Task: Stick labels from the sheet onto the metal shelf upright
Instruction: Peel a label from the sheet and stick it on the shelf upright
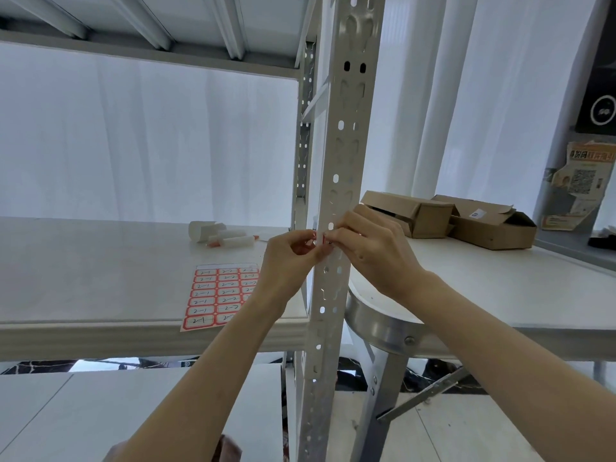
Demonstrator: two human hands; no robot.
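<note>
A perforated white metal upright (340, 155) runs top to bottom through the middle of the view. Both hands meet at its left edge, a little above shelf height. My left hand (286, 261) and my right hand (366, 248) pinch a small red-bordered label (319, 239) between their fingertips, held against the upright. The label sheet (220, 296), red-framed stickers with handwritten numbers, lies flat on the shelf board (100, 278) near its front edge, partly hidden behind my left wrist.
White paper rolls and a small white cup (216, 233) sit further back on the shelf. To the right stands a white table (500, 288) with a round metal rim, carrying open cardboard boxes (450, 218). White curtains hang behind.
</note>
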